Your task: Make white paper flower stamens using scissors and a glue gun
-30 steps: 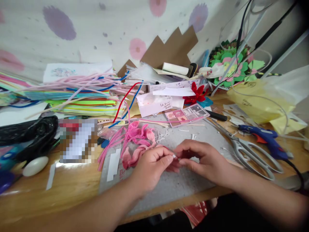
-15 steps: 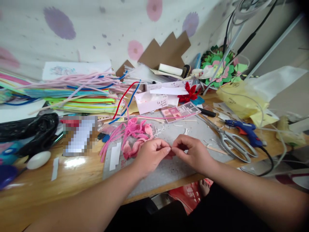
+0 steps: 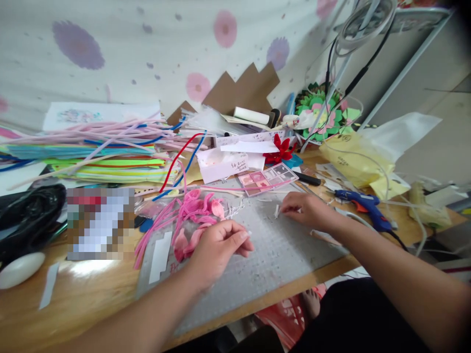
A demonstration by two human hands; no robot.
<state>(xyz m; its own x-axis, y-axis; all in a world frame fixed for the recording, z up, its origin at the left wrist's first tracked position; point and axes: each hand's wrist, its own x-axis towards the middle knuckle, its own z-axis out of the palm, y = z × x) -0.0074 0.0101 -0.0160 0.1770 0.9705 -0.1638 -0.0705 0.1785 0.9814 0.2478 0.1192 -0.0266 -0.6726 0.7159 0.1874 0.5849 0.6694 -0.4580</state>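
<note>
My left hand (image 3: 222, 247) is held over the grey cutting mat (image 3: 253, 289), thumb pressed to its curled fingers; whatever is in them is too small to make out. Beside it on the left lie pink fuzzy stems bent into petals (image 3: 196, 206), with straight stem ends trailing toward me. Farther right, my right hand (image 3: 307, 211) is low over the mat with its fingers bunched. Its fingertips are right by some small white scraps (image 3: 276, 212), and I cannot make out what they hold. Under the right forearm, scissors (image 3: 355, 215) are mostly covered.
A blue glue gun (image 3: 364, 203) lies at the right near a yellow plastic bag (image 3: 348, 159). Bundled coloured stems (image 3: 91, 152) fill the back left. A pink-and-grey sectioned card (image 3: 267, 177) and a red fuzzy flower (image 3: 279, 149) are behind the mat. A black bag (image 3: 33, 215) is at far left.
My hands, fingertips together before, are now apart. The right one moved up and away to the white scraps; the left stayed near the pink petals. The view has shifted slightly.
</note>
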